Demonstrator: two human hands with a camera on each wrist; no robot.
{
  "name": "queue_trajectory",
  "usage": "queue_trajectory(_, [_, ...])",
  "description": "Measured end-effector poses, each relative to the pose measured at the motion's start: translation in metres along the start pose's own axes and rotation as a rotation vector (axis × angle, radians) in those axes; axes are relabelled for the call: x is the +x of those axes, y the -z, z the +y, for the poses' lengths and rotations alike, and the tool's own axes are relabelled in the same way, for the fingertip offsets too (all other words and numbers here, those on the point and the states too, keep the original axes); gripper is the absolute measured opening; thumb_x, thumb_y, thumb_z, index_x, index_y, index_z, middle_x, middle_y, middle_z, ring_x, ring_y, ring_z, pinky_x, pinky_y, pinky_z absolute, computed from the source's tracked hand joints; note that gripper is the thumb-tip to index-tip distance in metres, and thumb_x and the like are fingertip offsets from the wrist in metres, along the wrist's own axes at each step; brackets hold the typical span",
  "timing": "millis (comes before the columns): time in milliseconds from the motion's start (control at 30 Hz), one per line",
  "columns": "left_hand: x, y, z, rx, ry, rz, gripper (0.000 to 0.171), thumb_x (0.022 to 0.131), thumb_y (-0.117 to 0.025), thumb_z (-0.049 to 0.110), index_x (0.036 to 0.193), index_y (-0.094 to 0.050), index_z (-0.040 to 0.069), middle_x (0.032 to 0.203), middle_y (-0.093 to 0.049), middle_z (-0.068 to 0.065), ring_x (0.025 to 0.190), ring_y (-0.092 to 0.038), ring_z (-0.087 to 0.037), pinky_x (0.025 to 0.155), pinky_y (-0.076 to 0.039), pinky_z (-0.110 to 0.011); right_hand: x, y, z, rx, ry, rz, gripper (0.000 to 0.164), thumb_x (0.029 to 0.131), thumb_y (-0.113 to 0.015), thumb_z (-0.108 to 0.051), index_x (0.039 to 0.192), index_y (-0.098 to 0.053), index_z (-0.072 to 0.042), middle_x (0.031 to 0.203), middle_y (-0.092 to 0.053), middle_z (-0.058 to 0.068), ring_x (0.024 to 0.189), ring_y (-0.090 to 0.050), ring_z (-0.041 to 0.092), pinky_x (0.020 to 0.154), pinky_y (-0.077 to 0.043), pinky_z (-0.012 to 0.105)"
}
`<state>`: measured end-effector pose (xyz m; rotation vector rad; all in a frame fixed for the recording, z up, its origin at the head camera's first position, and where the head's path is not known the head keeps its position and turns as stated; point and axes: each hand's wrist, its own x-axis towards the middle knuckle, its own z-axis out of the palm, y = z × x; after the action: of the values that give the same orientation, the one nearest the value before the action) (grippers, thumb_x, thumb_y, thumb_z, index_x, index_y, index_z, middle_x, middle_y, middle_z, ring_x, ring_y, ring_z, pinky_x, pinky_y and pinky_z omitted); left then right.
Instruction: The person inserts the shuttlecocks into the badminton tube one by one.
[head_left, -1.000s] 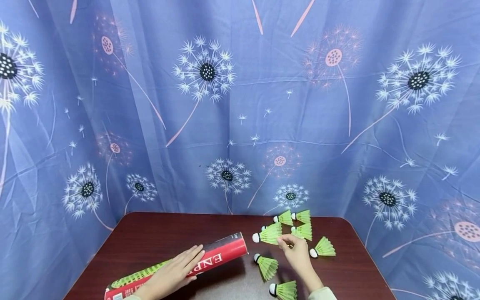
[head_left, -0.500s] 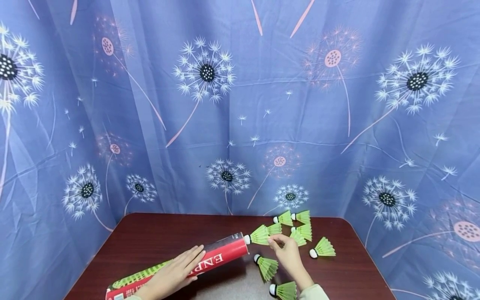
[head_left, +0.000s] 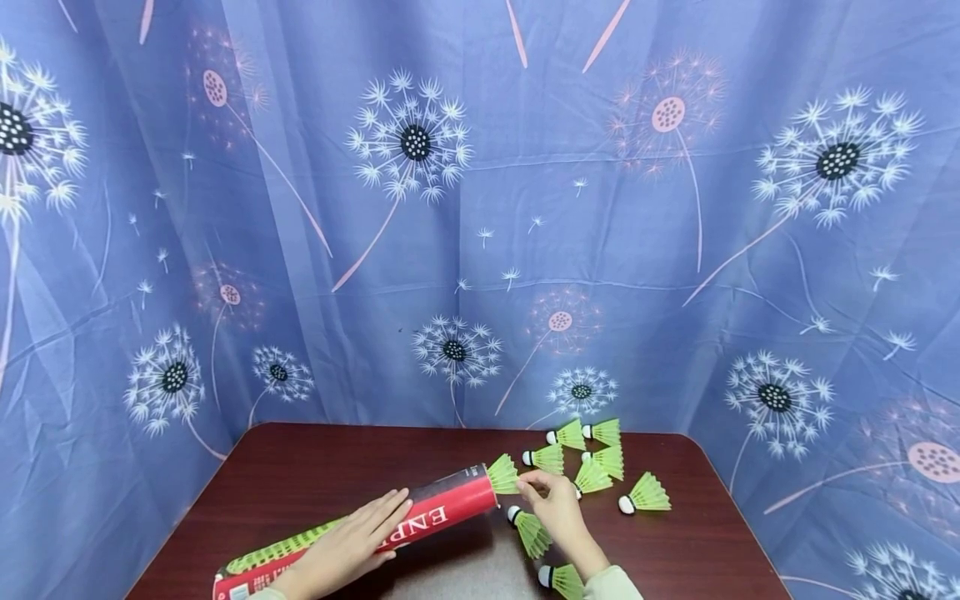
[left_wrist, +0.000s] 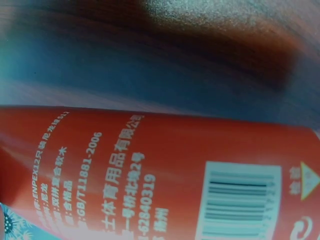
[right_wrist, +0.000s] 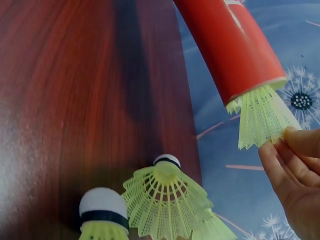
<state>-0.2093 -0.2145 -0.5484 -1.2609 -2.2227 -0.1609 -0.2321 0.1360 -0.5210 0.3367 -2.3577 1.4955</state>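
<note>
Shuttlecock (head_left: 502, 475) sits pinched in right hand (head_left: 558, 510), left hand (head_left: 354, 535) clasped over tube (head_left: 446, 502).

The head view looks forward and down across the table (head_left: 337, 458) to its far edge; wrist views sit close: left facing the tube (left_wrist: 170, 150), right its open end (right_wrist: 257, 89), shared with head.

Glossy tube (right_wrist: 235, 50); plastic shuttlecock (right_wrist: 263, 119); glossy wood table (right_wrist: 65, 100).

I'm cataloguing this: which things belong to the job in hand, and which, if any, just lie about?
Job: red tube; shuttlecock partway into its mouth; left hand; right hand; probably the loose shuttlecocks.
Surroundings, no strays visible: table; patterned cloth.
</note>
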Motion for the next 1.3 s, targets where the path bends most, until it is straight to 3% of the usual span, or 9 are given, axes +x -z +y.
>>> queue_trajectory(367, [-0.001,-0.001,0.000,-0.003,0.003,-0.010,0.064,0.097,-0.051,0.044,0.145,-0.041,0.002,0.146,-0.043,-0.015,0.128,-0.049,-0.030,0.116,-0.016,-0.024,-0.003,-0.011,0.004,-0.043,0.091,-0.014,0.008,0.084,-0.072,-0.006,0.083,-0.071,0.001,0.075,-0.071,0.003,0.067,-0.062,0.005,0.060,-0.053,0.023])
queue_trajectory(567, [0.000,0.001,0.001,-0.009,0.000,-0.001,0.063,0.099,-0.039,0.047,0.144,-0.041,0.002,0.145,-0.044,-0.015,0.127,-0.050,-0.030,0.116,-0.014,-0.023,-0.003,-0.014,0.004,-0.064,0.087,-0.011,0.006,0.086,-0.069,-0.005,0.084,-0.072,-0.001,0.076,-0.071,0.004,0.068,-0.064,0.006,0.062,-0.054,0.023])
queue_trajectory(767, [0.000,0.002,0.002,-0.012,0.013,-0.023,0.064,0.100,-0.036,0.047,0.145,-0.040,0.003,0.146,-0.043,-0.015,0.128,-0.049,-0.029,0.116,-0.016,-0.023,-0.003,-0.016,0.000,-0.033,0.122,-0.008,0.005,0.086,-0.069,-0.003,0.084,-0.072,0.000,0.075,-0.071,0.007,0.067,-0.066,0.012,0.062,-0.055,0.024])
queue_trajectory(967, [0.001,0.001,0.003,-0.015,-0.012,-0.001,0.064,0.098,-0.044,0.045,0.144,-0.041,0.001,0.144,-0.045,-0.017,0.126,-0.051,-0.031,0.116,-0.017,-0.024,-0.005,-0.018,-0.007,-0.030,0.123,-0.030,0.005,0.086,-0.069,-0.003,0.085,-0.072,-0.001,0.077,-0.071,0.006,0.069,-0.067,0.013,0.062,-0.055,0.023])
queue_trajectory(1200, [0.000,0.002,0.003,-0.032,-0.016,-0.004,0.075,0.085,-0.073,0.034,0.143,-0.041,-0.001,0.143,-0.046,-0.019,0.125,-0.051,-0.032,0.116,-0.015,-0.023,-0.009,-0.021,-0.008,-0.061,0.110,-0.065,0.005,0.086,-0.068,-0.004,0.085,-0.073,-0.003,0.079,-0.071,0.004,0.070,-0.063,0.005,0.059,-0.052,0.020])
queue_trajectory(1300, [0.000,0.002,0.003,-0.024,-0.008,0.003,0.069,0.091,-0.064,0.040,0.143,-0.042,0.000,0.142,-0.047,-0.018,0.125,-0.051,-0.031,0.116,-0.014,-0.022,-0.010,-0.023,-0.009,-0.050,0.113,-0.077,0.005,0.086,-0.068,-0.002,0.085,-0.073,-0.004,0.080,-0.072,0.004,0.072,-0.064,0.005,0.060,-0.053,0.021])
